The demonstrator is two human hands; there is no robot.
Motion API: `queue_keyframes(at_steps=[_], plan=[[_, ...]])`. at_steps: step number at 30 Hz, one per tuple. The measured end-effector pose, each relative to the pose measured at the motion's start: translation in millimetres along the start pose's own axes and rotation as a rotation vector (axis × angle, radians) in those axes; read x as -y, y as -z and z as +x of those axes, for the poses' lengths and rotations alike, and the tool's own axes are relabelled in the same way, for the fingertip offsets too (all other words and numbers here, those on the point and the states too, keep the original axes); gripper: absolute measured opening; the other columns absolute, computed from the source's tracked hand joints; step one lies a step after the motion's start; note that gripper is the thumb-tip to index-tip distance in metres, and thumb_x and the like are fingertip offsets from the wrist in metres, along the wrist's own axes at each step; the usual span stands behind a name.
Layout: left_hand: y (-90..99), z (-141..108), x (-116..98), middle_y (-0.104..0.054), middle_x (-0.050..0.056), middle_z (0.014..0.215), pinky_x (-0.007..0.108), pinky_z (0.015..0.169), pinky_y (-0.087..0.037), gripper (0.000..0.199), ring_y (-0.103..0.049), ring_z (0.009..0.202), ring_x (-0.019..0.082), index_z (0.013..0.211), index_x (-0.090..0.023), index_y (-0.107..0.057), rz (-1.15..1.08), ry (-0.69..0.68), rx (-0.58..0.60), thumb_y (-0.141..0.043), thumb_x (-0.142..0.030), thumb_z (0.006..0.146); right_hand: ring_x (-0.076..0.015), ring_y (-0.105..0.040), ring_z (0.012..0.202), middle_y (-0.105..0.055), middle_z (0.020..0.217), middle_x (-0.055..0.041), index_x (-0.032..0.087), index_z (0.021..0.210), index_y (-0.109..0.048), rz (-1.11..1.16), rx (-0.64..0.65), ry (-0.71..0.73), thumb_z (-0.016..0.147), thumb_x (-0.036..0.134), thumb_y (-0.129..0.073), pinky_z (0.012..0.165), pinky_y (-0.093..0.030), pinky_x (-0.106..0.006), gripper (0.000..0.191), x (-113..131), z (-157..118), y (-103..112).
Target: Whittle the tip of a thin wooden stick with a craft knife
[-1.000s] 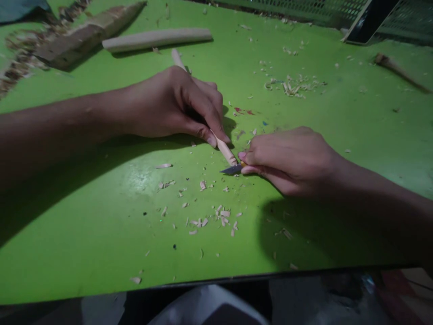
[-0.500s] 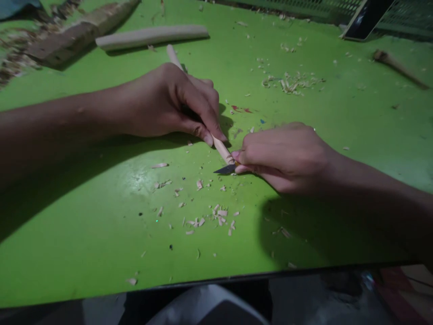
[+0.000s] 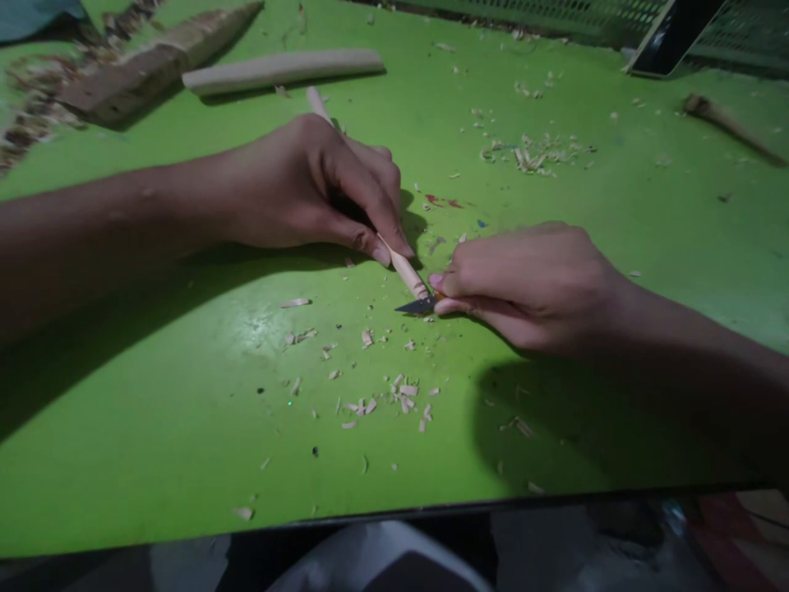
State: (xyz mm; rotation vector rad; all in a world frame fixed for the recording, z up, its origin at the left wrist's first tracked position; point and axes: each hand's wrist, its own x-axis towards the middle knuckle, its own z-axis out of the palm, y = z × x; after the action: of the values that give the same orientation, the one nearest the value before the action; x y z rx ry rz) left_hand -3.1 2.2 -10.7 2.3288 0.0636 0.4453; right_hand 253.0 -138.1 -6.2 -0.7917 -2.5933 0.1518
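Observation:
My left hand [image 3: 326,193] is closed round a pale, slim wooden stick [image 3: 407,273], whose lower end points toward me and whose upper end sticks out behind the hand. Notches show near the lower tip. My right hand [image 3: 536,284] pinches a carving knife [image 3: 417,307] with a short, dark, pointed blade. Only a bit of its yellowish handle shows between the fingers; the palm hides the remainder. The blade lies across the stick's lower end, its point toward the left. Small wood chips [image 3: 403,390] are scattered on the green tabletop [image 3: 185,427] below the blade.
A thicker pale wooden piece [image 3: 283,70] and a rough brown block [image 3: 129,86] lie at the back left, beside heaped shavings [image 3: 37,119]. Curled shavings [image 3: 533,154] sit at the back. A brown stick [image 3: 733,127] and a dark upright panel [image 3: 675,37] are at the right.
The knife and my right hand have shifted very slightly to the right and up. My left hand still holds the stick in nearly the same place. The whole view has moved a little.

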Motion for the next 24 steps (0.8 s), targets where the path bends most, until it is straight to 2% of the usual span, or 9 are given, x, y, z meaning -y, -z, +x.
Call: queue_keyframes(at_steps=[8,14,19,24], plan=[[-0.4,1.1,-0.7,-0.082,0.003,0.095,0.016,0.073,-0.06,0.027,-0.071,0.083,0.008,0.105,-0.018,-0.086,-0.015,0.013,0.002,-0.081,-0.044,0.099,-0.0141,-0.05,0.07,-0.06,0.079,0.0021,0.021,0.09,-0.067,-0.005,0.046,-0.014,0.114,0.02,-0.062,0.064,-0.037,-0.029,0.024,-1.8,-1.6,6.3],[0.0,0.7,0.4,-0.082,0.002,0.094,0.013,0.075,-0.058,0.026,-0.069,0.083,0.006,0.105,-0.018,-0.087,-0.022,0.013,-0.001,-0.082,-0.042,0.098,-0.0148,-0.046,0.07,-0.057,0.079,0.0013,0.02,0.089,-0.067,-0.015,0.082,-0.012,0.115,0.019,-0.06,0.063,-0.034,-0.031,0.026,0.4,0.6,7.1],[-0.4,-0.7,0.1,-0.082,0.002,0.096,0.014,0.075,-0.059,0.024,-0.071,0.085,0.007,0.104,-0.018,-0.087,-0.03,0.034,-0.016,-0.083,-0.04,0.096,-0.013,-0.046,0.068,-0.057,0.078,0.0028,0.02,0.088,-0.065,-0.023,0.08,-0.011,0.115,0.018,-0.06,0.062,-0.035,-0.03,0.027,-0.3,1.1,4.6],[-0.5,-1.3,-0.8,-0.082,-0.001,0.095,0.012,0.074,-0.057,0.023,-0.07,0.084,0.005,0.105,-0.02,-0.087,-0.02,0.034,-0.021,-0.084,-0.041,0.096,-0.0117,-0.046,0.065,-0.056,0.075,0.0042,0.021,0.085,-0.062,-0.049,0.015,0.028,0.115,0.016,-0.059,0.061,-0.036,-0.029,0.03,0.0,3.3,-0.3]])
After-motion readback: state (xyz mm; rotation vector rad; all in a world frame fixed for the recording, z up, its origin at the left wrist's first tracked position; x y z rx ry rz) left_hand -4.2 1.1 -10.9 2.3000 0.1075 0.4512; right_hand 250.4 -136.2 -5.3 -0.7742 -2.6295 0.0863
